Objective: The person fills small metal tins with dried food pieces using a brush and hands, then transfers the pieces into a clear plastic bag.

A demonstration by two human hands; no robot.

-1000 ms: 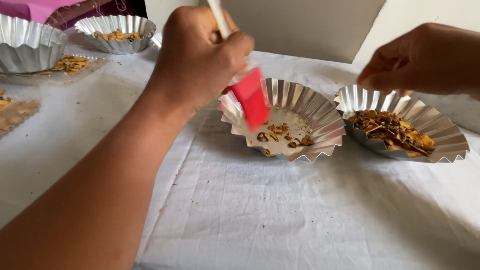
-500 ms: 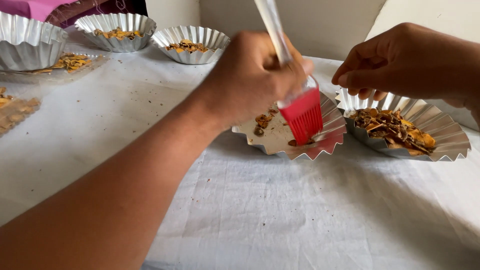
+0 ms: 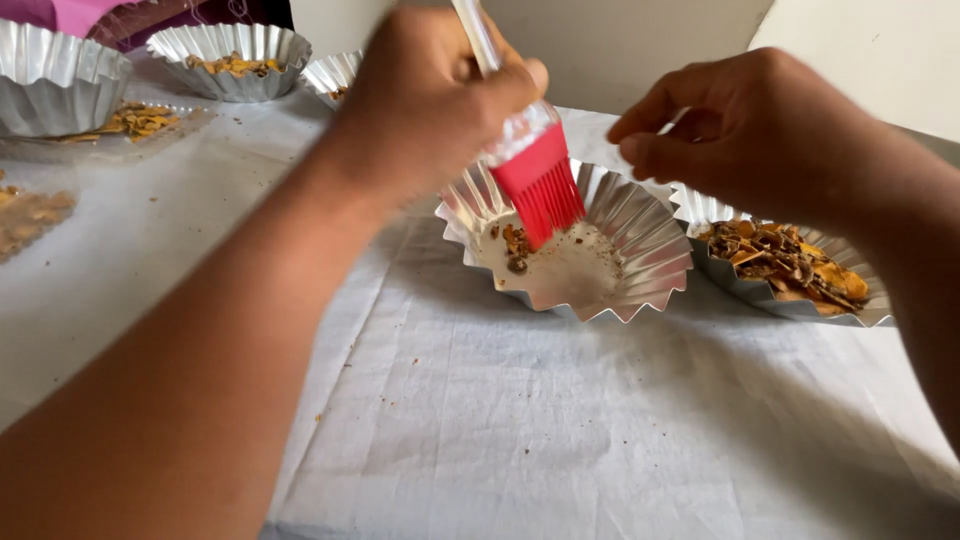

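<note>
My left hand (image 3: pixel 430 100) grips a brush with a clear handle and red silicone bristles (image 3: pixel 540 185). The bristles dip into a fluted foil cup (image 3: pixel 640 230) that is tilted toward me and holds a few brown crumbs (image 3: pixel 515 245) near its left side. My right hand (image 3: pixel 760 130) hovers over the cup's far right rim, fingers pinched together; whether it touches the rim is hidden. Just right of that cup sits a second foil cup (image 3: pixel 860 310) filled with brown and orange pieces.
White cloth (image 3: pixel 520 430) covers the table. Several more foil cups stand at the back left, one with orange bits (image 3: pixel 230 60), one large (image 3: pixel 55 85). Loose orange crumbs (image 3: pixel 135 120) lie on clear plastic at the left edge. A pale wall (image 3: pixel 620 50) rises behind.
The brush swept from the cup's right rim back to its left side. The crumbs are pushed left inside the cup. My right hand has come lower toward the cup's far rim.
</note>
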